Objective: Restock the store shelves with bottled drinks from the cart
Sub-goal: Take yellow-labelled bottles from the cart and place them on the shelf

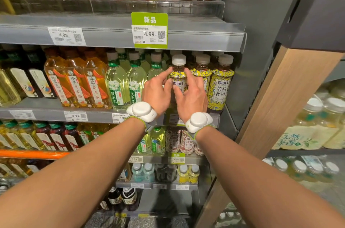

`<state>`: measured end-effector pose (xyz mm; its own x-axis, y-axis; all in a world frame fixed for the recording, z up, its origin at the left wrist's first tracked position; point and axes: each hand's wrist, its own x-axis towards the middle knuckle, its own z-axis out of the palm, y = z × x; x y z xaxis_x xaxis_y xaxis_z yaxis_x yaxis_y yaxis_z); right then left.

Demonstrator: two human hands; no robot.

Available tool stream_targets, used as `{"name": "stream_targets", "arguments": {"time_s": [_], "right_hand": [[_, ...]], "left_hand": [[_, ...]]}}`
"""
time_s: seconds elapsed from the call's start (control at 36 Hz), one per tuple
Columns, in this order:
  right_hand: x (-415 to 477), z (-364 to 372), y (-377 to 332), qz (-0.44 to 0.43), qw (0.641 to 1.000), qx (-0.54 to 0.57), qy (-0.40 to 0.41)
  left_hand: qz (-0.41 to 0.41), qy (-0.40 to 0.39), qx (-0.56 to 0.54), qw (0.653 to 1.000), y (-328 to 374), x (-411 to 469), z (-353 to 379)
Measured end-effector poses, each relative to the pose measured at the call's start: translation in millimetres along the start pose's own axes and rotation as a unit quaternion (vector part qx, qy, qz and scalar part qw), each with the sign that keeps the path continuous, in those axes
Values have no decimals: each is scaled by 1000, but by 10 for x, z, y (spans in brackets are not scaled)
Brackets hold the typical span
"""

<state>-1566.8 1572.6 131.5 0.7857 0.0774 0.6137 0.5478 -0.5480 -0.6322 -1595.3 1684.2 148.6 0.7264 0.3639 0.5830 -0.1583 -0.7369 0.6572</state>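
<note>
A: Where does the restocking stand?

B: Mid-placement, by the look of it. The person's left hand (155, 92) and right hand (193, 98) both grip one jasmine pu'er tea bottle (178, 73), with fingers (189, 75) curled onto its shoulder and thumbs pressed on the label.

A: And where is the bottle?

B: At the front of the middle shelf (46, 111), just beside two matching yellow-labelled bottles (221, 85) on its right, with the pale green tea bottles (116, 85) on its left. Its base is hidden behind the hands, so whether it stands on the shelf cannot be told.

A: How much is left?

B: This row looks close to full once this bottle is let go. The shrink-wrapped packs (317, 130) off to the right suggest more stock to shelve, though the cart itself cannot be made out for certain.
</note>
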Motion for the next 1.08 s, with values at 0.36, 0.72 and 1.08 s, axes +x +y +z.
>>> {"name": "stream_targets", "arguments": {"time_s": [0.36,0.72,1.08], "right_hand": [[38,33,72,56,995,-39,-77],[101,-44,17,55,994,-53,-81],[94,-42,18,58,993,-65,-77]], "left_hand": [[-21,-53,-4,998,-40,45,80],[-58,-75,-12,995,-11,69,63],[-95,-113,-6,989,89,29,44]]}}
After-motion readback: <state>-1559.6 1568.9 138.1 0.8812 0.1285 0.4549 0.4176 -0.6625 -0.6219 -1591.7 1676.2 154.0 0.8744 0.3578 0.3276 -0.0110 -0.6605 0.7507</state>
